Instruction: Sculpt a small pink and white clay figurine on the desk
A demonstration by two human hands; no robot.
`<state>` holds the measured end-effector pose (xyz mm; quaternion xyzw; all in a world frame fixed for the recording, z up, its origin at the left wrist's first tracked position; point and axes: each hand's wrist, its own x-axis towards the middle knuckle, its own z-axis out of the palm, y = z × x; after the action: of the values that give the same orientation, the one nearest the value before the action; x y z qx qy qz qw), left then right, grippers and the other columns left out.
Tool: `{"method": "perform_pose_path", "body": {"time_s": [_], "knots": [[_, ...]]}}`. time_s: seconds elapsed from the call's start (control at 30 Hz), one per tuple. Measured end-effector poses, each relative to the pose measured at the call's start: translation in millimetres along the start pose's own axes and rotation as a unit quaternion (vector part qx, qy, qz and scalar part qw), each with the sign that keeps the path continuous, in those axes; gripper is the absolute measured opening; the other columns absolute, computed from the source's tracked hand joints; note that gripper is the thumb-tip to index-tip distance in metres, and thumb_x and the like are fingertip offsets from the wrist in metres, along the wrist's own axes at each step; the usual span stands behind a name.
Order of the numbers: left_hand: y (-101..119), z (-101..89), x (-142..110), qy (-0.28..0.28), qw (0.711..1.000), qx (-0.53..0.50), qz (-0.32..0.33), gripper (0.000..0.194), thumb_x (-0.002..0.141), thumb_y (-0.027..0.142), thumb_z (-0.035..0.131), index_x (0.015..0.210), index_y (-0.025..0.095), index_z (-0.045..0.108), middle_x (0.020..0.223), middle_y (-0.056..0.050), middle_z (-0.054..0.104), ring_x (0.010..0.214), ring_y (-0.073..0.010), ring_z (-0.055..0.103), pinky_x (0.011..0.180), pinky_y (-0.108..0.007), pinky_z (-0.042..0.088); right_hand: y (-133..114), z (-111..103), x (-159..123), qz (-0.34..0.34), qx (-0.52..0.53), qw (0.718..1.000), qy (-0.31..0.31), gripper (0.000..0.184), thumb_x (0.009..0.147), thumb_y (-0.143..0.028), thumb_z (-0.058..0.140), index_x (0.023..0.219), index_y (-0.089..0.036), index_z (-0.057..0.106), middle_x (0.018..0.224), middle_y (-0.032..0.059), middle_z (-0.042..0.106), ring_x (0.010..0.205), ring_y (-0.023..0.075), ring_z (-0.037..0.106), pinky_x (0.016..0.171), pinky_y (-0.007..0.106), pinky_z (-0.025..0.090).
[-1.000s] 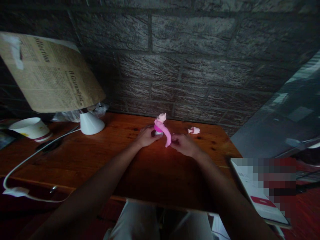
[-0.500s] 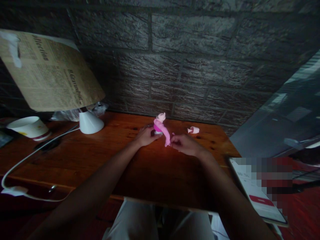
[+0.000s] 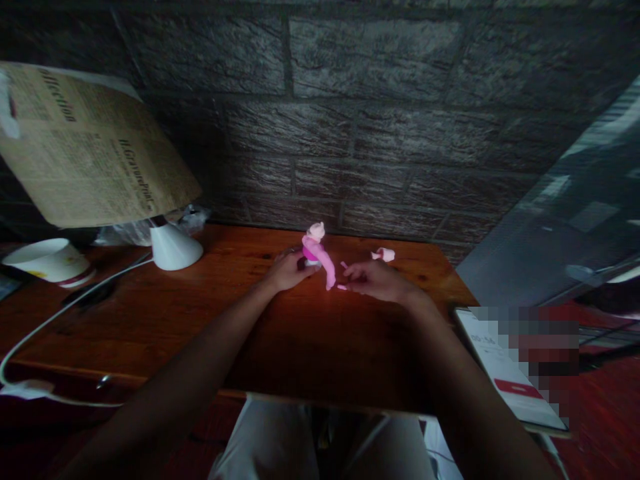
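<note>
A pink toy figure (image 3: 320,253) stands on the wooden table, with a pale pink top, a magenta middle and a long pink part curving down to the right. My left hand (image 3: 290,270) is closed around its lower left side, near a whitish base. Just right of the curved part's lower end, my right hand (image 3: 373,279) has its fingers curled together, with a small pink piece (image 3: 342,287) at the fingertips. Close above those fingers is another small pink sliver (image 3: 344,265). Behind the right hand lies a pale pink part (image 3: 385,255), narrower at its left end.
On the left stand a lamp with a newsprint shade (image 3: 100,153) and a paper cup (image 3: 47,260). A white cord (image 3: 75,307) runs over the table edge. A phone (image 3: 500,367) lies at the right edge. The dark brick wall (image 3: 320,133) borders the back.
My right hand has drawn slightly right, away from the curved part's lower end, and the small pink piece now shows at its fingertips. My left hand keeps its hold on the figure.
</note>
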<state>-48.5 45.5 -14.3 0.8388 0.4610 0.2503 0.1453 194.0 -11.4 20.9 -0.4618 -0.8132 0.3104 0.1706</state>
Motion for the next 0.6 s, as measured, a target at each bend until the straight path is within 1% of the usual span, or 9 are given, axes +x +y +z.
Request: {"method": "perform_pose_path", "body": {"time_s": [0.1, 0.2, 0.27, 0.33, 0.43, 0.5, 0.6], "knots": [[-0.3, -0.2, 0.2, -0.001, 1.0, 0.005, 0.004, 0.042, 0.082, 0.043, 0.058, 0.116, 0.02, 0.064, 0.114, -0.01, 0.068, 0.104, -0.0251, 0.063, 0.09, -0.037, 0.047, 1.5, -0.4, -1.1, 0.013, 0.016, 1.0, 0.002, 0.021, 0.082, -0.032, 0.065, 0.095, -0.016, 0.069, 0.086, 0.0049, 0.073, 0.077, 0.0167, 0.064, 0.073, 0.029, 0.047], [-0.5, -0.4, 0.5, -0.005, 1.0, 0.009, 0.006, 0.04, 0.082, 0.043, 0.058, 0.114, 0.018, 0.065, 0.112, -0.01, 0.069, 0.101, -0.0243, 0.063, 0.088, -0.036, 0.047, -1.5, 4.5, 0.3, 0.003, 0.021, 1.0, -0.011, 0.019, 0.082, -0.029, 0.065, 0.095, -0.017, 0.07, 0.079, 0.0026, 0.072, 0.072, 0.0155, 0.064, 0.072, 0.029, 0.047], [-0.3, -0.7, 0.5, -0.007, 1.0, 0.015, 0.004, 0.039, 0.082, 0.042, 0.058, 0.111, 0.018, 0.066, 0.109, -0.01, 0.07, 0.097, -0.0239, 0.064, 0.086, -0.036, 0.047, -4.5, 7.9, 1.9, -0.012, -0.001, 1.0, -0.025, 0.015, 0.083, -0.025, 0.063, 0.092, -0.017, 0.071, 0.077, 0.0017, 0.072, 0.07, 0.0147, 0.063, 0.073, 0.029, 0.047], [0.1, -1.0, 0.2, -0.008, 1.0, 0.019, 0.004, 0.037, 0.081, 0.041, 0.058, 0.11, 0.019, 0.066, 0.108, -0.01, 0.07, 0.096, -0.0236, 0.064, 0.084, -0.035, 0.047, -6.0, 10.2, 3.5, -0.025, -0.032, 0.999, -0.025, 0.014, 0.083, -0.02, 0.06, 0.089, -0.017, 0.072, 0.08, 0.002, 0.073, 0.072, 0.0148, 0.064, 0.077, 0.03, 0.048], [0.9, -1.3, -0.1, -0.006, 1.0, 0.018, 0.008, 0.036, 0.082, 0.041, 0.058, 0.109, 0.019, 0.067, 0.107, -0.01, 0.07, 0.094, -0.0231, 0.064, 0.084, -0.035, 0.047, -4.4, 11.6, 5.6, -0.031, -0.052, 0.998, 0.008, 0.014, 0.082, -0.014, 0.06, 0.084, -0.018, 0.073, 0.087, 0.0029, 0.074, 0.08, 0.016, 0.066, 0.086, 0.033, 0.047], [1.3, -1.4, -0.2, -0.004, 1.0, 0.02, 0.004, 0.036, 0.082, 0.041, 0.058, 0.109, 0.019, 0.067, 0.104, -0.009, 0.071, 0.092, -0.0228, 0.064, 0.082, -0.035, 0.047, -2.5, 11.8, 6.6, -0.033, -0.052, 0.997, 0.04, 0.013, 0.081, -0.012, 0.061, 0.082, -0.018, 0.072, 0.089, 0.0034, 0.075, 0.083, 0.0167, 0.067, 0.09, 0.033, 0.046], [1.8, -1.6, 0.0, -0.008, 1.0, 0.023, -0.003, 0.034, 0.082, 0.041, 0.058, 0.105, 0.017, 0.068, 0.099, -0.009, 0.071, 0.089, -0.0224, 0.065, 0.08, -0.034, 0.048, -2.1, 11.7, 7.1, -0.033, -0.049, 0.996, 0.07, 0.015, 0.082, -0.012, 0.059, 0.088, -0.017, 0.071, 0.092, 0.0048, 0.074, 0.083, 0.0171, 0.067, 0.083, 0.03, 0.047]]}}
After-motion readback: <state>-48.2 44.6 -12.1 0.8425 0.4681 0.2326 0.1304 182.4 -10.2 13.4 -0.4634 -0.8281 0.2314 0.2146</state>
